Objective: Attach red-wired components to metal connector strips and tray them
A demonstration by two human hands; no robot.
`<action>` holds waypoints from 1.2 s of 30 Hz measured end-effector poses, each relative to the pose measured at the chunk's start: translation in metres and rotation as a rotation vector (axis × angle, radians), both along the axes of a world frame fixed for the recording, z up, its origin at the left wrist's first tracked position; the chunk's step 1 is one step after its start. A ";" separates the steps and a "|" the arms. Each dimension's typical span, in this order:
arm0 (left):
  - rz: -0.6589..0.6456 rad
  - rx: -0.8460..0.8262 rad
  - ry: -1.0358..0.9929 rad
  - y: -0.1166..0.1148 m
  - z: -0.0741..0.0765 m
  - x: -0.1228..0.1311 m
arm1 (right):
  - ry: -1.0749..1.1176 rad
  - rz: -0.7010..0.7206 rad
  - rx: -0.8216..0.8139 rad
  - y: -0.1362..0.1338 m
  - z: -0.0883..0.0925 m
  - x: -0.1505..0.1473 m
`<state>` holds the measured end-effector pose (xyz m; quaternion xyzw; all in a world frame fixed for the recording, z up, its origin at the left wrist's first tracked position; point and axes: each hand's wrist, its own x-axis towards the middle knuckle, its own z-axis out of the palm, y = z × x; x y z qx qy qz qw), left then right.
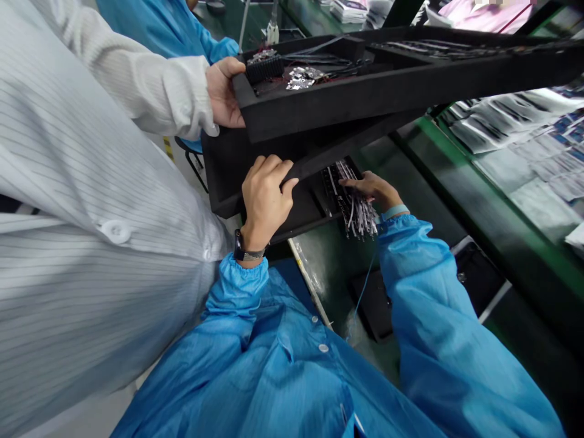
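Observation:
My left hand (pixel 268 191) has its fingers curled over the near rim of a black tray (pixel 319 155), the middle one of several stacked at angles. My right hand (pixel 375 187) grips a bundle of thin grey and black strips (pixel 358 213), whose loose ends fan out toward me. That bundle lies at the right end of a lower black tray (pixel 303 213), partly hidden under the middle one. Above sits another black tray (pixel 328 103) with wires, small shiny metal parts and a ribbed black piece in its compartments. A co-worker's hand (pixel 225 91) holds its left end.
A person in a striped white coat (pixel 109 243) stands close at my left. Dark flat devices (pixel 374 304) lie on the green bench (pixel 319 274), with a thin blue cord (pixel 362 292) nearby. Sheets and packed parts (pixel 524 158) cover the right side. Someone in blue (pixel 150 24) is behind.

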<state>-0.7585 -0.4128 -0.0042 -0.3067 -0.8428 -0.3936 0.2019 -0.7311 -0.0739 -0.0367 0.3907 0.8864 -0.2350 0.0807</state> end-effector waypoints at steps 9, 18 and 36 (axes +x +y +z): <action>-0.002 0.004 0.011 0.000 -0.003 0.001 | -0.139 -0.011 0.199 -0.034 -0.026 -0.013; -0.002 -0.026 0.014 0.000 -0.003 0.004 | -0.128 -0.024 0.163 -0.041 -0.027 -0.013; -0.017 -0.026 -0.012 0.003 -0.004 0.003 | -0.149 -0.045 0.205 -0.060 -0.034 -0.020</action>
